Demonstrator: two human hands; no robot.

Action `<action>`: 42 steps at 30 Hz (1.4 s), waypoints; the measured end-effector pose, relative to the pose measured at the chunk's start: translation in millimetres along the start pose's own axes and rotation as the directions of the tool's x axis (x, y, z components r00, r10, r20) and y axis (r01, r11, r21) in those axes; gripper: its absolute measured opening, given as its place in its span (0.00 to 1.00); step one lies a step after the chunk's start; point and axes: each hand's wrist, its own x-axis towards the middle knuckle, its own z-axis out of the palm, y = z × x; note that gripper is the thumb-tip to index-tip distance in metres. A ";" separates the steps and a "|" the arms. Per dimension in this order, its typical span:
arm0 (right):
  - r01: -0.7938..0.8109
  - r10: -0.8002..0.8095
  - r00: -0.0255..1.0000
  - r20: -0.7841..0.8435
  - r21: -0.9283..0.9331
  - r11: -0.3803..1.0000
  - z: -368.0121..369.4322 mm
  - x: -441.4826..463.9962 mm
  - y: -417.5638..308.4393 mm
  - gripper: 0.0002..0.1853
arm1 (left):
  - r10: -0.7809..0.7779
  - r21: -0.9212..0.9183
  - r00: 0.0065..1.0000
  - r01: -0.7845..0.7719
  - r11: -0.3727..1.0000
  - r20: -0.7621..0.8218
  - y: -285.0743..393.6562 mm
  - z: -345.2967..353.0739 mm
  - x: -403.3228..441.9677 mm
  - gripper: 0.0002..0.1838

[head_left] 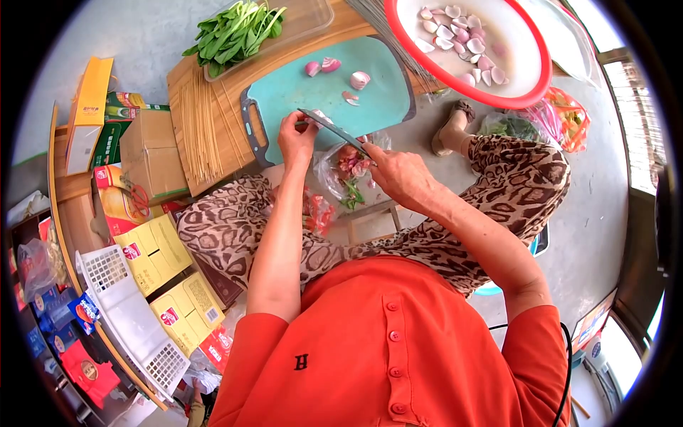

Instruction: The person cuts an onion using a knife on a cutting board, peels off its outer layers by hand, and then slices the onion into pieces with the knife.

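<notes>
My right hand (402, 174) is wrapped round the handle of a knife (338, 131), its blade slanting up to the left. My left hand (295, 139) pinches a pale pink shallot piece (320, 116) at the blade's tip end, partly hidden by the blade. Both hands are over the near edge of a teal cutting board (299, 85). On the board lie a purple shallot (330, 65), a paler cut one (360, 80) and a small scrap (350, 98). Below the knife, a clear plastic bag (327, 171) holds reddish peelings (352, 162).
A red-rimmed white basin (528, 96) with several shallot pieces (466, 43) stands at upper right. Leafy greens (238, 35) rest in a clear tray (309, 18). Thin sticks (196, 128) lie left of the board. Cartons (153, 146) stand left; bagged vegetables (516, 127) sit on the floor right.
</notes>
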 end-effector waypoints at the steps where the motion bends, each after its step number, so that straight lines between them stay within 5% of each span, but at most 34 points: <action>1: -0.002 0.002 1.000 0.002 0.000 1.000 0.1 0.2 -0.2 0.22 | 0.010 -0.017 1.000 -0.010 1.000 -0.014 1.1 0.2 -1.3 0.10; 25: -0.028 0.029 1.000 -0.011 0.021 0.999 0.4 -1.3 -0.4 0.24 | 0.019 -0.062 0.999 -0.021 0.998 -0.033 6.3 -0.5 -4.2 0.12; 27: 0.013 -0.013 0.998 -0.069 0.001 1.000 0.1 -1.5 -1.1 0.13 | 0.020 -0.062 0.999 -0.021 0.998 -0.029 7.5 -1.2 -4.7 0.12; 37: 0.001 -0.001 0.998 -0.061 -0.005 1.000 -2.6 -0.8 -4.6 0.10 | -0.008 -0.044 1.000 0.007 0.999 -0.024 5.9 -2.2 -3.5 0.13; 39: -0.035 0.035 0.999 0.006 -0.003 0.999 -2.4 -0.1 -3.6 0.23 | -0.006 -0.037 1.000 0.005 0.999 -0.028 5.1 -1.7 -2.6 0.13; 42: -0.033 0.033 0.999 -0.002 0.001 0.999 -0.3 0.5 -1.3 0.23 | -0.014 -0.050 0.999 0.012 0.999 -0.029 4.0 -0.6 -3.1 0.14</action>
